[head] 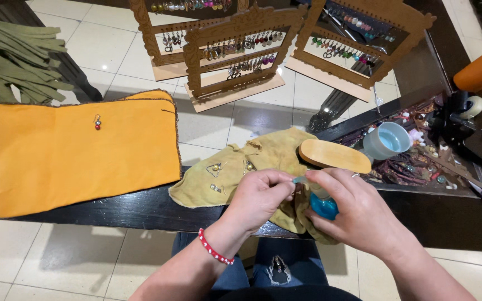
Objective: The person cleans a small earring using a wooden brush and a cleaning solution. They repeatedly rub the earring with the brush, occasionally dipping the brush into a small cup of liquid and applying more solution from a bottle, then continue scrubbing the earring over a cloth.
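My right hand (358,214) grips a small bottle with blue liquid (323,206) over the front edge of the glass table. My left hand (258,198), with a red bead bracelet on the wrist, pinches the bottle's pale cap (298,180) at the top. Under both hands lies a crumpled yellow-green cloth (252,161) with a few small metal earrings (215,169) on it. A flat wooden brush block (335,155) rests on the cloth just beyond my right hand.
An orange cloth (57,153) with one small earring (97,122) covers the left side. Three wooden earring stands (235,56) stand at the back. A light blue cup (387,140), a tray of beads and scraps (419,161), tape and scissors lie at the right.
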